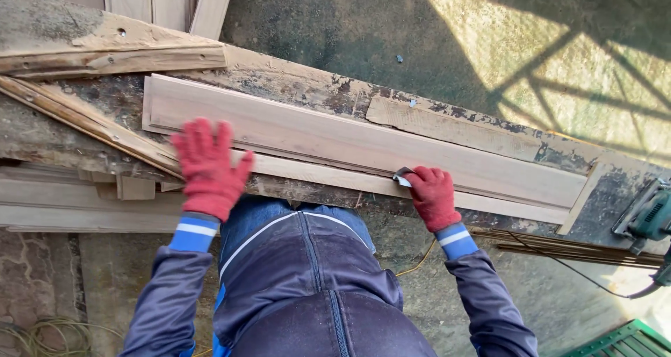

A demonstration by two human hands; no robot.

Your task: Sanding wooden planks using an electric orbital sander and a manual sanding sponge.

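Rough bench (63, 144) carries my board (363, 144). Left hand (207, 167) lies flat, open; right hand (432, 195) pinches sandpaper (402, 178) at the near edge. Steady, even strokes would serve best.

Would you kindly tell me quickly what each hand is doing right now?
Left hand: open, red-gloved, pressed flat on the long pale wooden board.
Right hand: closed on a small grey piece of sandpaper at the board's edge.

The board (363, 144) lies on the workbench (293, 77); a power sander (646, 217) sits at its right end.
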